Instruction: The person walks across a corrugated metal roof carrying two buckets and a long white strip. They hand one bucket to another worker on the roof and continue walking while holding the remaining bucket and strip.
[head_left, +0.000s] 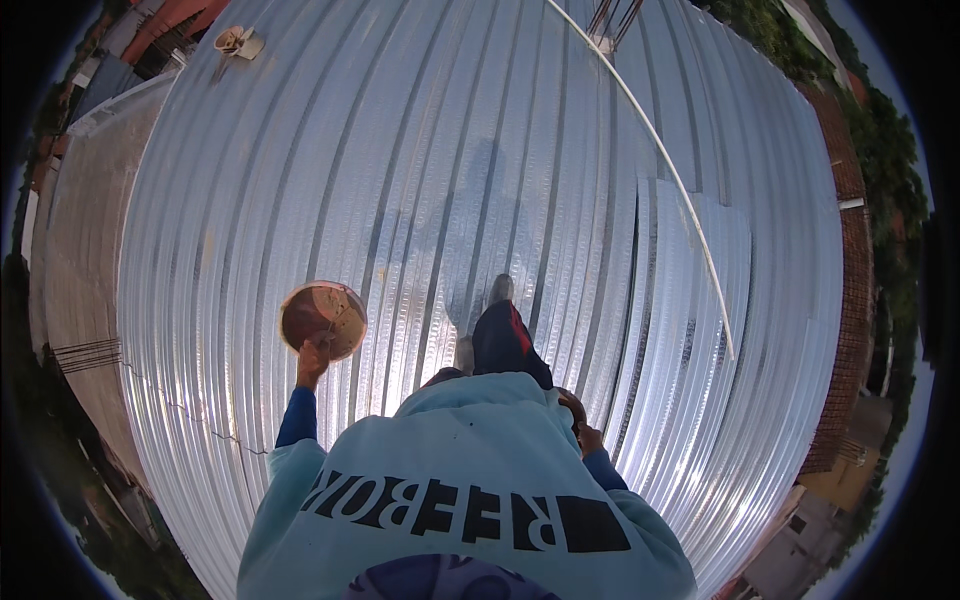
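The left hand (314,362) is clamped on the rim of a round bucket (325,310), over the ribbed metal roof (270,210), toward its left edge. The right hand's (590,438) grip I cannot tell. A shoe (501,289) catching a rib could cause spilling.

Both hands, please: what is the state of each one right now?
Left hand: closed, holding the round bucket at its near edge.
Right hand: partly hidden, at a brown object; its grip cannot be told.
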